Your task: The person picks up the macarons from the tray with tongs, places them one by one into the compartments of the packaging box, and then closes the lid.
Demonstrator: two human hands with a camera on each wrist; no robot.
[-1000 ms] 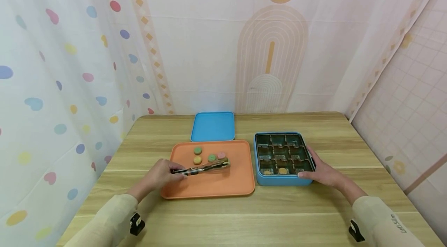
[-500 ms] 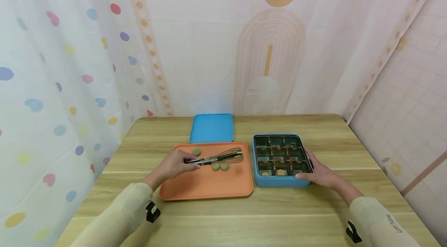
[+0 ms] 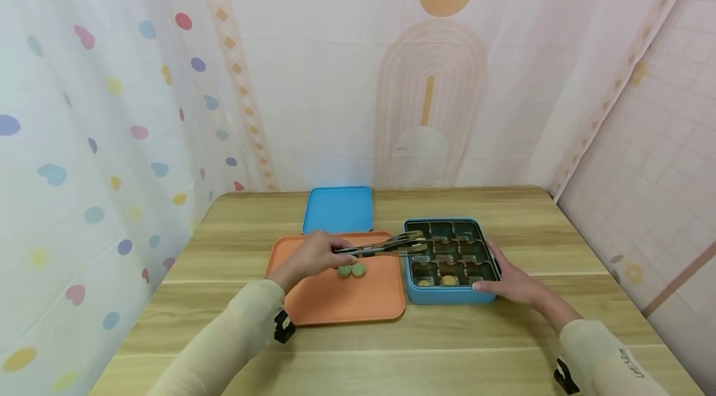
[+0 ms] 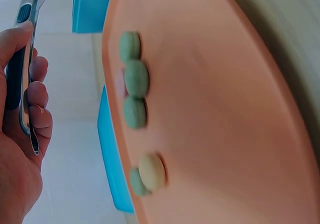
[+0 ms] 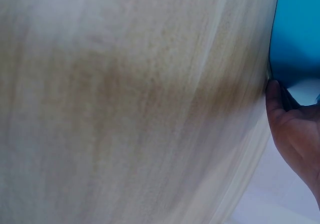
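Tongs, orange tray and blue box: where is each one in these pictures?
Tongs [image 4: 15, 77], left wrist view: on the dark grip.
Orange tray [image 3: 358, 303], head view: on bare surface toward the near edge.
Blue box [image 3: 452, 295], head view: on the near outer wall.

Shiny tongs [image 3: 376, 249], gripped by the left hand [image 3: 313, 254], tilt slightly up to the right, just below the frame's centre; their tips are over the left edge of an open blue box [image 3: 450, 295] at lower right, square, with nine dark compartments. Yellow macarons [image 3: 449, 281] lie in its front-left and front-middle compartments; two green macarons [image 3: 358, 270] sit side by side below the tongs.
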